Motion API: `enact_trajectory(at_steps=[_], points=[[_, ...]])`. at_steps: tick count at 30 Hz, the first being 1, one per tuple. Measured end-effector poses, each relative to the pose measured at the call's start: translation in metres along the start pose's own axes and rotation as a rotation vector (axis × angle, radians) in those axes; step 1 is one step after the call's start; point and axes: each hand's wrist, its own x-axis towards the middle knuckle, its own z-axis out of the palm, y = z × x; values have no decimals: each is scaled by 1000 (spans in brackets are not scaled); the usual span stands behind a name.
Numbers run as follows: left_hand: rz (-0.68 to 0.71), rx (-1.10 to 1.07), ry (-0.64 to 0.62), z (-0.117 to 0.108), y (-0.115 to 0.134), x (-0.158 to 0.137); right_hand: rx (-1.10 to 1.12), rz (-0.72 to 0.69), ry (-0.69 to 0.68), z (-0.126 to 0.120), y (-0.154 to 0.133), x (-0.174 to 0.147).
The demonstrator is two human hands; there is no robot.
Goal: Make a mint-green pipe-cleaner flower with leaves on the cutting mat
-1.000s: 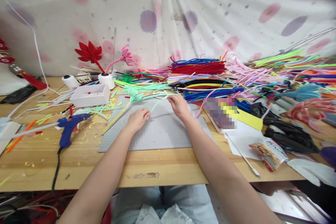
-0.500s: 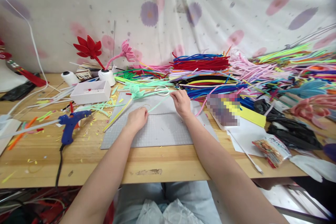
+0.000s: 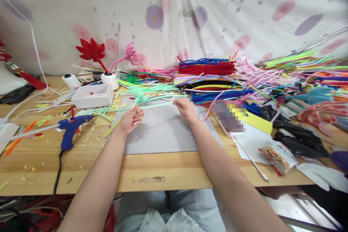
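Note:
A thin mint-green pipe cleaner [image 3: 159,105] stretches nearly level above the grey cutting mat [image 3: 165,134]. My right hand [image 3: 185,108] pinches its right end between thumb and fingertips. At its other end, the curled fingers of my left hand [image 3: 132,119] close on it, palm partly turned up. Just behind my left hand lies a mint-green pipe-cleaner flower [image 3: 140,96], its stem running right along the mat's back edge. A pale looped object [image 3: 166,95] rests by that stem; its kind is unclear.
A blue glue gun [image 3: 72,128] lies at left, near a white box [image 3: 92,96]. Bundles of coloured pipe cleaners [image 3: 206,68] fill the back. At right are a blurred-out phone-like object [image 3: 228,116], a snack packet [image 3: 278,156] and a white glove [image 3: 323,174].
My left hand has moved left and slightly back, turning its palm up. The pipe cleaner between my hands has gone from slanted to nearly level. My right hand has shifted slightly nearer.

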Motion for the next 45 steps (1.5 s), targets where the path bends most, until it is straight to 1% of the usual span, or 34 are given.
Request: enact_trajectory(at_steps=[2, 3, 4, 6, 8, 10, 11, 13, 15, 16, 18, 20, 21, 23, 26, 29, 32, 35, 37, 40, 43, 45], points=[[-57, -124, -5, -1, 4, -2, 14, -9, -17, -1, -2, 1], [-58, -189, -4, -2, 5, -3, 14, -8, -27, -1, -3, 1], [-39, -258, 2, -3, 7, -3, 13, -7, -38, 0, -4, 1], [43, -371, 31, -5, 7, -2, 12, -14, -61, 1, -6, 1], [126, -391, 87, -6, 5, 1, 22, -23, -75, 4, -8, 2], [183, -265, 173, -4, -1, 5, 84, 13, -65, 7, -11, 4], [202, -154, 221, -2, -5, 8, 151, 67, -42, 8, -14, 5], [224, 106, 317, 5, -18, 14, 381, 238, 21, 12, -22, 8], [211, 309, 368, 12, -32, 19, 691, 410, 41, 18, -32, 9], [194, 371, 380, 16, -38, 22, 840, 464, 12, 21, -38, 9], [167, 434, 396, 22, -47, 25, 1042, 493, -96, 27, -47, 8], [134, 478, 375, 26, -51, 26, 1127, 487, -163, 32, -54, 6], [115, 502, 358, 27, -52, 26, 1139, 486, -164, 34, -55, 5], [80, 550, 334, 28, -50, 25, 1133, 491, -122, 36, -56, 4], [28, 600, 332, 27, -48, 24, 1099, 496, -49, 35, -52, 4], [-6, 659, 308, 25, -50, 25, 1067, 494, -21, 35, -50, 4], [54, 783, 265, 20, -54, 27, 1044, 530, -27, 37, -51, 2], [127, 875, 233, 16, -58, 29, 1095, 612, -77, 37, -54, 1], [124, 864, 193, 15, -59, 31, 1168, 659, -131, 35, -56, 1], [67, 782, 130, 17, -61, 33, 1262, 700, -181, 31, -58, 2], [36, 704, 118, 20, -63, 37, 1313, 698, -210, 29, -58, 3], [11, 645, 118, 22, -64, 40, 1334, 693, -255, 28, -57, 3]])
